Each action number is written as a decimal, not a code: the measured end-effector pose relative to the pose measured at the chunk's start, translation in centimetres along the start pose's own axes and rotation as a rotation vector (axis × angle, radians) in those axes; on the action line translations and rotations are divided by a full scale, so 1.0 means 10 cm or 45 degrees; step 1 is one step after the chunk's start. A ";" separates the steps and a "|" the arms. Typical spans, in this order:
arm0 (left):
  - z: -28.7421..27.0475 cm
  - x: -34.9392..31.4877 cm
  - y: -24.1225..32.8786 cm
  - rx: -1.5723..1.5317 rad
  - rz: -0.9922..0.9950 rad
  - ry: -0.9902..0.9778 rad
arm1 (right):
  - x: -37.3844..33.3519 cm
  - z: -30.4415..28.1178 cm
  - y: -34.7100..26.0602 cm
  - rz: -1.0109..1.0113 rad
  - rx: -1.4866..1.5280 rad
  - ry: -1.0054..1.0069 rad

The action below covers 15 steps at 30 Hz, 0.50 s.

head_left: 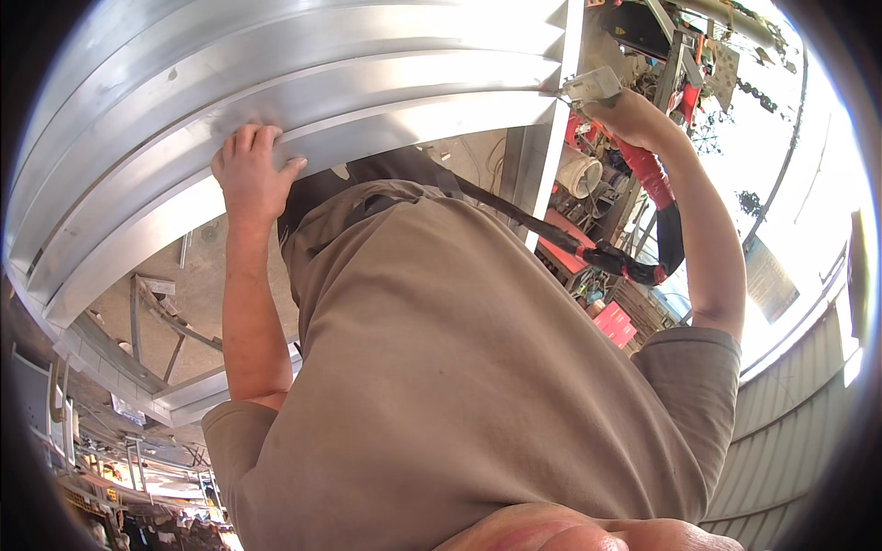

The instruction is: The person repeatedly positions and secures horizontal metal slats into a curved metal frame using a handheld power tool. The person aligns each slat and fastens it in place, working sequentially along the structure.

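A large ribbed panel of bright sheet metal (303,83), bent into long curved ridges, fills the upper left of the view and arches from the lower left edge up to a vertical metal upright (551,138) right of centre. The left hand (250,170) lies against one of the lower ridges, fingers curled over its edge and thumb spread beneath, pressing on it rather than closed around anything. At the panel's right end, where the ridges meet the upright, the right hand (634,115) is clenched around a tool with a silvery metal head (593,84), whose tip touches the panel's corner. What kind of tool it is cannot be told, as the fist covers most of it. A red and black hose or cable (657,197) runs down from that hand along the forearm, bends near the elbow and joins a dark line (514,213) that crosses back towards the chest.

Both forearms rise from a loose brown short-sleeved shirt (459,386) that takes up the lower middle of the frame. Beyond the upright stands a cluttered rack (597,184) with a pale bucket (581,172), red boxes (614,321) and odd metal parts. Grey steel frames (138,321) lie on the concrete floor (202,266) below the panel, and a corrugated wall (790,432) curves along the right edge.
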State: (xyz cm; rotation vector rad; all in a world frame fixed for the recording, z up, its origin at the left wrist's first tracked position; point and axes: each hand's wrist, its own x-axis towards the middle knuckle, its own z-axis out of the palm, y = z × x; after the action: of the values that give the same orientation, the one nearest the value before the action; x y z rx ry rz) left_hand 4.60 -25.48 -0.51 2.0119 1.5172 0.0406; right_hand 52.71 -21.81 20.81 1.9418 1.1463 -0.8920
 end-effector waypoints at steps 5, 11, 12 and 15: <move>-0.01 0.01 0.01 0.006 -0.001 0.000 | -0.02 -0.02 -0.04 -0.018 -0.010 -0.009; -0.02 0.00 0.01 0.008 -0.005 -0.003 | 0.01 -0.03 -0.04 0.011 -0.033 -0.042; -0.02 0.00 0.01 0.006 -0.005 -0.002 | 0.02 -0.02 -0.04 0.005 -0.039 -0.038; -0.02 0.00 0.01 0.006 -0.002 0.001 | 0.03 -0.01 -0.03 0.009 -0.028 -0.036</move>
State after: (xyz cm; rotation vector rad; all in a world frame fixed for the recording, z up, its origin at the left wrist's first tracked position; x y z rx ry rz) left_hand 4.65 -25.35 -0.28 2.0143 1.5205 0.0374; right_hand 52.56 -21.44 20.56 1.9088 1.1278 -0.8971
